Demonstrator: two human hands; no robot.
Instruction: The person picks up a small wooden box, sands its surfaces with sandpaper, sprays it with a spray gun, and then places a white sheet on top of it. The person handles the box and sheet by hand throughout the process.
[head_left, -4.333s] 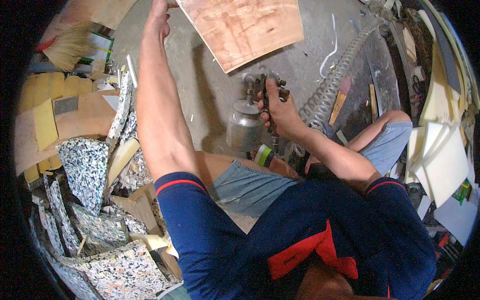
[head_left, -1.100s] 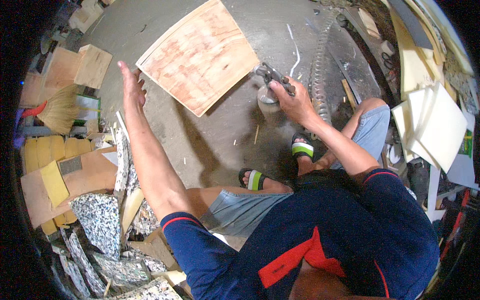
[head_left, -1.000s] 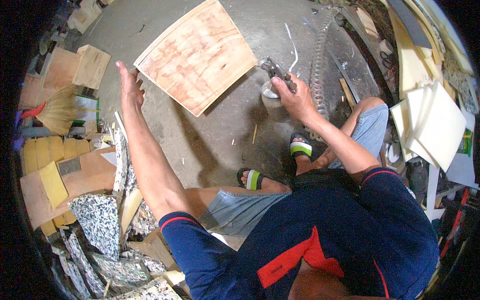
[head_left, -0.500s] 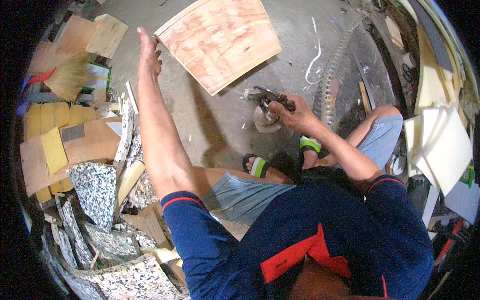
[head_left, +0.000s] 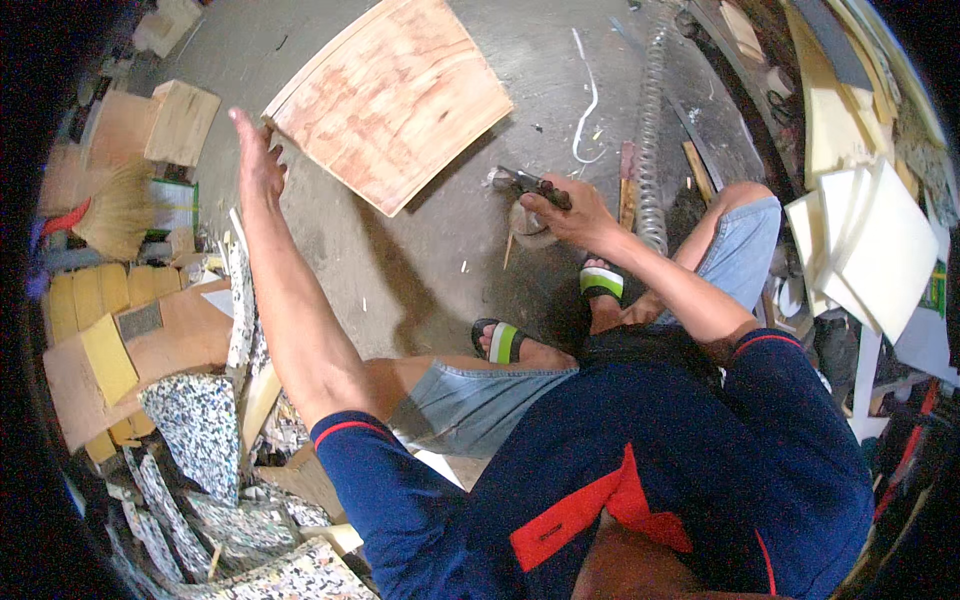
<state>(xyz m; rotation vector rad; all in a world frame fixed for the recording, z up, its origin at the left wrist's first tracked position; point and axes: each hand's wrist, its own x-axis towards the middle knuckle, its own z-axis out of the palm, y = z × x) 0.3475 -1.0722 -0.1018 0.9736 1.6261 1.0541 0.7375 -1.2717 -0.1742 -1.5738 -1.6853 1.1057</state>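
A pale plywood panel (head_left: 395,100) with thick edges is tilted above the concrete floor and casts a shadow below it. At its left corner is my left hand (head_left: 260,165), thumb stretched out and the other fingers curled against the panel's edge. What those fingers grip behind the corner is partly hidden. My right hand (head_left: 580,212) is wrapped round the dark handle of a spray gun (head_left: 522,182). The gun's nozzle points up and left toward the panel's lower edge, apart from it. Under the gun hangs a round, pale cup (head_left: 531,225).
A clear coiled hose (head_left: 652,130) runs along the floor beyond my right hand. On the left lie a straw broom (head_left: 120,215), a wooden block (head_left: 182,122) and speckled foam scraps (head_left: 195,425). White foam sheets (head_left: 880,250) are stacked at right. My sandalled feet (head_left: 500,342) are below the gun.
The panel, both hands and the surroundings appear shifted left and slightly down in the picture, as the view has turned. Both hands keep their hold.
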